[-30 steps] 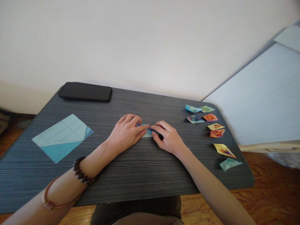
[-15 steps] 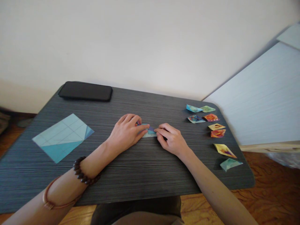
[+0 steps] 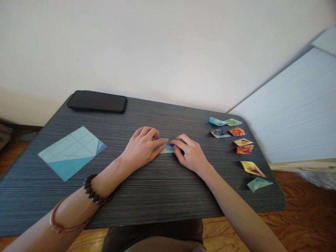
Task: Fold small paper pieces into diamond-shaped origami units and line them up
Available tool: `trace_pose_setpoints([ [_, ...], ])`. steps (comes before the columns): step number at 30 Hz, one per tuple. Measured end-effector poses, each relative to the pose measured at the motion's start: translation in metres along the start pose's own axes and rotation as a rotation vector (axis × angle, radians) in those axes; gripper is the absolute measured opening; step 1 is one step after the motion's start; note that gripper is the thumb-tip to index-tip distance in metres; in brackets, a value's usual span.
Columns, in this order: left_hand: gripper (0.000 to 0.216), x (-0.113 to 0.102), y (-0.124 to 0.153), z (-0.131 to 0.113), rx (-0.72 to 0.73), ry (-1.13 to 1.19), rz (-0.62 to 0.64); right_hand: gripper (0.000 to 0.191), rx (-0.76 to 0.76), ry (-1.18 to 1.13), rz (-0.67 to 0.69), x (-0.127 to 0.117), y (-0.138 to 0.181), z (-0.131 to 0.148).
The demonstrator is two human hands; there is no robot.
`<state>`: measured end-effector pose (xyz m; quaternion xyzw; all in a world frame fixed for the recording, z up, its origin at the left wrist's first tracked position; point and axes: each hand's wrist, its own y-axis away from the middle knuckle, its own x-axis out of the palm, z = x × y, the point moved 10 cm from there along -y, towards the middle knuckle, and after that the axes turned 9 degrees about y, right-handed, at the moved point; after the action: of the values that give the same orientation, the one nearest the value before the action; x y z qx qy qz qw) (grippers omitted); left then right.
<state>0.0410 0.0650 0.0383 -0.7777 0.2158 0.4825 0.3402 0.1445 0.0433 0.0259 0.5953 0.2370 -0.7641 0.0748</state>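
A small folded piece of blue and pale paper (image 3: pixel 169 148) lies on the dark table, between and partly under my fingers. My left hand (image 3: pixel 143 145) grips its left part, the thumb and forefinger pressed on it and the other fingers curled. From the other side, my right hand (image 3: pixel 191 153) reaches its fingertips onto the paper's right part, with the thumb close to the near edge. Much of the paper is hidden by both hands. To the left lies a larger creased sheet (image 3: pixel 72 152), pale with teal folded-over areas.
A black phone (image 3: pixel 97 101) rests at the table's back left. Several folded paper pieces, among them a yellow one (image 3: pixel 252 168) and a green one (image 3: pixel 258 184), line the right side. Behind the table (image 3: pixel 157 196) stands a white wall (image 3: pixel 157 52); a pale panel (image 3: pixel 296 105) is at right.
The fingertips of my right hand have slid left along the paper, closer to my left hand. My left hand keeps its hold. The whole view has shifted slightly.
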Motion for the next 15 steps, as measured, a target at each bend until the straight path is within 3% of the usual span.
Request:
trace_pose_setpoints([
  [15, 0.028, 0.001, 0.001, 0.003, -0.015, 0.016, 0.008, 0.023, 0.001, -0.048, -0.027, -0.009, 0.012, -0.004],
])
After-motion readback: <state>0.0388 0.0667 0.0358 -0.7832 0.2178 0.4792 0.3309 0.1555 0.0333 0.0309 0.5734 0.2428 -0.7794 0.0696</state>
